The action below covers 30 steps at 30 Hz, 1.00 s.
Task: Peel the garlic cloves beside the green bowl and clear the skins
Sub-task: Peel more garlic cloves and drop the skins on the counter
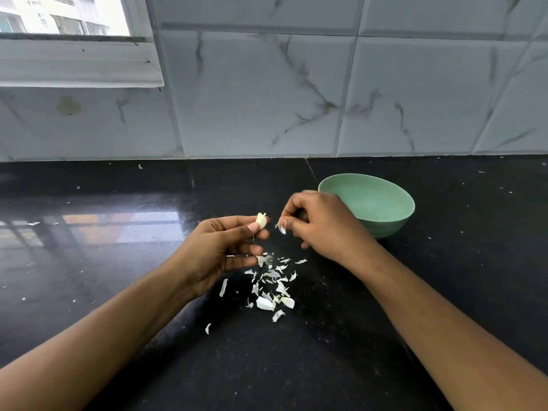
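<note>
Reflecting the window (59,16), a black counter (89,262) bears skins (272,292). Left hand (219,253) pinches a clove (261,220), right hand (320,226) a flake (281,229).

Both forearms are bare all the way from the frame's edge to the wrists, slim and smooth. The left hand (219,250) has a pale, rounded thumbnail (the clearest nail in view). The right hand (323,223) shows ridged knuckles and light nails at its fingertips. Fine creases mark the left wrist.
</note>
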Tool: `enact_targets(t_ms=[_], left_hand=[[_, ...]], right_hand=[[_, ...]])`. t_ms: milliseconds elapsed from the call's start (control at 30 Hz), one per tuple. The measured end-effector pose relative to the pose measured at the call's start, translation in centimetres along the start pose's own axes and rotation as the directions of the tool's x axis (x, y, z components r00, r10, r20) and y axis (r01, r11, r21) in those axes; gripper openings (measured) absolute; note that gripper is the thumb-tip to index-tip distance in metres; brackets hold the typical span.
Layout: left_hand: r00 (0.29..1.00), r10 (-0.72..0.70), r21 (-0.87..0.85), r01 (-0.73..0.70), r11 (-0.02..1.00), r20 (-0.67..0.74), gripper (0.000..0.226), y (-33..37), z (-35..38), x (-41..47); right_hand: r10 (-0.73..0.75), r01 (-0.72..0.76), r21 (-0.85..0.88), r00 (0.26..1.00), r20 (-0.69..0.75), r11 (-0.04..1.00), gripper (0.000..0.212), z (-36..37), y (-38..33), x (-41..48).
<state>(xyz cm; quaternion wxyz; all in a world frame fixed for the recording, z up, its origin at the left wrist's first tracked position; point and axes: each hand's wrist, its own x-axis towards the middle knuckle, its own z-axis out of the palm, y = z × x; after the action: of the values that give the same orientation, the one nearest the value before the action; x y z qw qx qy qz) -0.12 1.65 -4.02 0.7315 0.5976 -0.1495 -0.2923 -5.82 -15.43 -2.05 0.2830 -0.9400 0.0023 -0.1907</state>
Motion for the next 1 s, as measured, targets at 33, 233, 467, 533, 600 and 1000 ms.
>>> enact_targets(t_ms=[33, 233, 467, 533, 600, 1000], left_hand=[[1.0, 0.002, 0.015, -0.002, 1.0, -0.006, 0.03, -0.04, -0.05, 0.02], [0.999, 0.024, 0.068, -0.023, 0.997, -0.022, 0.026, 0.02, 0.04, -0.09], [0.998, 0.06, 0.149, -0.057, 0.987, -0.013, 0.025, -0.17, 0.12, -0.22], [0.997, 0.073, 0.175, -0.07, 0.982, -0.013, 0.02, -0.28, 0.12, -0.19], [0.995, 0.094, 0.206, -0.089, 0.974, -0.017, 0.021, -0.39, 0.14, -0.17], [0.978, 0.208, 0.244, -0.199, 0.949, -0.009, 0.027, -0.65, 0.56, -0.36]], right_hand=[[0.014, -0.014, 0.013, 0.999, 0.035, 1.0, 0.013, -0.12, -0.11, -0.09], [0.046, -0.061, 0.15, 0.994, 0.102, 0.987, 0.016, -0.36, -0.11, -0.12], [0.037, -0.071, 0.164, 0.979, 0.199, 0.984, 0.026, -0.41, -0.26, -0.17], [0.061, -0.104, 0.201, 0.976, 0.209, 0.974, 0.025, -0.43, -0.3, -0.11], [0.074, -0.121, 0.247, 0.978, 0.194, 0.961, 0.016, -0.45, -0.26, -0.06], [0.199, -0.247, 0.321, 0.964, 0.175, 0.914, 0.01, 0.48, 0.02, -0.1]])
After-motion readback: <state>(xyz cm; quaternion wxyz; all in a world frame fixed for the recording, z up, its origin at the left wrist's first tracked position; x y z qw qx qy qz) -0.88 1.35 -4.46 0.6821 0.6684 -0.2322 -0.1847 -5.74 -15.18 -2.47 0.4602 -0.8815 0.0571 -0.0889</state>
